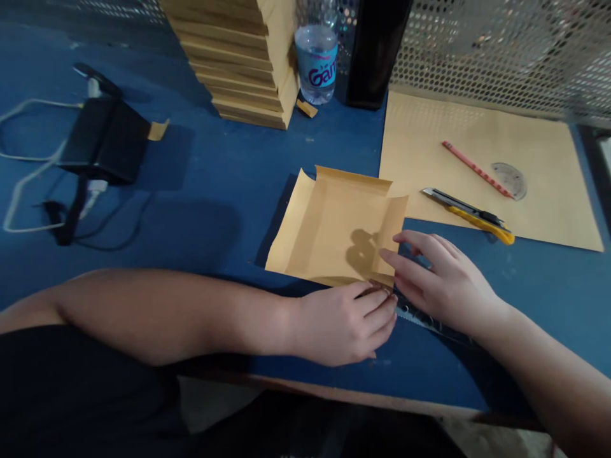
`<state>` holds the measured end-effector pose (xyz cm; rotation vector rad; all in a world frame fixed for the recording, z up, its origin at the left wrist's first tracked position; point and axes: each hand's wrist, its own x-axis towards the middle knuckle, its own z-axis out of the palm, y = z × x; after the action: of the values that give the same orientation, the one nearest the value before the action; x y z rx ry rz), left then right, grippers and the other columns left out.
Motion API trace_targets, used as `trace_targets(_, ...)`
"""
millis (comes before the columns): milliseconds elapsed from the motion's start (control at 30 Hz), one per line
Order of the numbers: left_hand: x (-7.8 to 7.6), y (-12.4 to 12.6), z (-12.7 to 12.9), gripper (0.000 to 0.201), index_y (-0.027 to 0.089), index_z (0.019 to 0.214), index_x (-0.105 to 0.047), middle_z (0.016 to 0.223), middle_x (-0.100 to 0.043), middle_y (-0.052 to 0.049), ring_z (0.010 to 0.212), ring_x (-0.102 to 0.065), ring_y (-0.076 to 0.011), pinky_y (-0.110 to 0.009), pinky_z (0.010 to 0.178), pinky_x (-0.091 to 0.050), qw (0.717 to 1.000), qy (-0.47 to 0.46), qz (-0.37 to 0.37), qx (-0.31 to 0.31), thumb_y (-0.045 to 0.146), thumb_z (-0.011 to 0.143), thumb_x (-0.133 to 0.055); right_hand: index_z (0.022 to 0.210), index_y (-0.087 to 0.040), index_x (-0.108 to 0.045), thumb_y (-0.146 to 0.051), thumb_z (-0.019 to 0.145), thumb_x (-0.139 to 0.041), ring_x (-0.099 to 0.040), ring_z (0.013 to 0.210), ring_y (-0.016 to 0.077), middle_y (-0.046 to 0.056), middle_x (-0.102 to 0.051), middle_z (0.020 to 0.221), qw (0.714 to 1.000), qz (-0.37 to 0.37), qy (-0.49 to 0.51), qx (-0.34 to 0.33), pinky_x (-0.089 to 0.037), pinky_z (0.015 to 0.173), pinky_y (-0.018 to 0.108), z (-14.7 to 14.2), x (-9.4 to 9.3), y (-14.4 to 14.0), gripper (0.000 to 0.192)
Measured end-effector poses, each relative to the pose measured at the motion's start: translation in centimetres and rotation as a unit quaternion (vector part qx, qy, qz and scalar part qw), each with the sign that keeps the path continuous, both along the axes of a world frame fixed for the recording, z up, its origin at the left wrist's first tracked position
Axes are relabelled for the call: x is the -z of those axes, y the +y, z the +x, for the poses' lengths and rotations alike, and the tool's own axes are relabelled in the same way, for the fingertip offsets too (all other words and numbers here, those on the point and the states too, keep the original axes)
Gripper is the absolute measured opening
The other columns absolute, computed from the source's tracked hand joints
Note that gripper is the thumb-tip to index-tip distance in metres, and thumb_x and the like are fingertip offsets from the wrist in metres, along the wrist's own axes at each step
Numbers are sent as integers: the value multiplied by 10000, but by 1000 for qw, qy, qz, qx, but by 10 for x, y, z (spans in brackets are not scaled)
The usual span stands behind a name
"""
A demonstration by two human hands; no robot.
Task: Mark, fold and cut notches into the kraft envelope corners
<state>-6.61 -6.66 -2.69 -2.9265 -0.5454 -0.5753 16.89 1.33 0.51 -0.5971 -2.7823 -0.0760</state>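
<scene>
A tan paper sheet (341, 219) with creased, upturned flaps on its sides lies on the blue table. My left hand (351, 321) is closed at its near right corner, fingers curled over the near flap, the thumb mostly hidden. My right hand (442, 280) is at the right flap, its fingers bent and apart, fingertips over the flap's edge. Whether they press on the paper is hard to tell. Their shadow falls on the sheet. Under my right hand, a clear ruler (414, 316) shows in part.
A larger tan board (420, 140) carries a red pencil (477, 169), a clear protractor (518, 178) and a yellow utility knife (470, 213). Behind stand a tall stack of tan card (238, 63), a water bottle (317, 63) and a black object (377, 51). At left sits a black box with cables (107, 140).
</scene>
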Motion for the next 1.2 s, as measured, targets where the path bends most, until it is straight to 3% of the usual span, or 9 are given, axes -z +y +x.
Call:
trace_targets(167, -3, -2, 0, 404, 67, 1270, -750, 1336, -757, -198, 1205, -732, -306, -436, 1039, -571, 1000, -6, 19, 7, 347, 1086, -525, 1283, -131, -692, -330, 1040, -627, -673, 1053, 312, 167, -692, 1179, 993, -80, -64, 50, -563, 877, 446, 31, -12, -32, 321)
trace_targets(267, -15, -6, -2, 335, 64, 1265, -744, 1412, -716, -200, 1247, -707, -312, -425, 1009, -581, 1000, -3, 23, 5, 237, 1061, -543, 1423, -119, -628, -589, 1027, -621, -658, 1114, 336, 186, -672, 1280, 989, -105, -83, 69, -553, 935, 479, 61, -7, -58, 614)
trace_targets(333, -28, -1, -8, 338, 68, 1286, -729, 1427, -708, -182, 1293, -678, -310, -420, 1017, -576, 1000, -4, 11, -16, 182, 1057, -509, 1419, -139, -635, -543, 1028, -645, -652, 1123, 333, 182, -663, 1314, 988, -91, -70, 99, -544, 945, 481, 79, 0, -72, 562)
trace_targets(500, -52, 67, -51, 458, 86, 1435, -632, 1536, -613, -211, 1441, -568, -361, -554, 1155, -491, 973, 68, -51, -216, 69, 1009, -466, 1335, -201, -657, -375, 1050, -630, -669, 1021, 302, 143, -675, 1221, 983, -56, 4, 175, -533, 925, 495, 106, 19, -91, 335)
trace_targets(633, -46, 131, -89, 469, 143, 1452, -605, 1567, -593, -151, 1446, -568, -294, -440, 1221, -447, 906, -60, -260, -328, 308, 1012, -616, 1269, -202, -640, -327, 1045, -628, -667, 1003, 293, 137, -663, 1185, 981, -49, 41, 185, -537, 904, 472, 108, 26, -92, 257)
trace_targets(700, -37, 146, -97, 436, 156, 1408, -603, 1535, -620, -139, 1409, -597, -266, -410, 1191, -462, 896, -75, -273, -343, 311, 1001, -602, 1235, -197, -627, -318, 1041, -627, -669, 996, 289, 133, -663, 1173, 980, -54, 45, 185, -531, 902, 465, 105, 26, -91, 229)
trace_targets(933, -28, 141, -90, 602, 191, 1507, -515, 1423, -723, -112, 966, -749, -191, -328, 899, -565, 887, -33, -316, -336, 375, 955, -670, 1097, -221, -571, -370, 977, -621, -683, 961, 296, 108, -667, 1089, 973, -71, 48, 213, -520, 858, 462, 99, 26, -87, 198)
trace_targets(1067, -37, 136, -85, 510, 224, 1425, -640, 1238, -802, -57, 993, -755, -223, -337, 907, -541, 888, 8, -308, -341, 355, 935, -690, 1074, -225, -520, -342, 982, -606, -690, 933, 270, 92, -673, 1030, 973, -63, 66, 214, -539, 825, 414, 100, 26, -91, 172)
trace_targets(1200, -43, 132, -83, 594, 239, 1548, -552, 1258, -790, -56, 1054, -751, -223, -306, 888, -527, 887, 44, -299, -349, 250, 956, -602, 1117, -213, -523, -335, 988, -607, -703, 942, 265, 97, -675, 1035, 972, -56, 66, 218, -561, 783, 376, 100, 23, -95, 196)
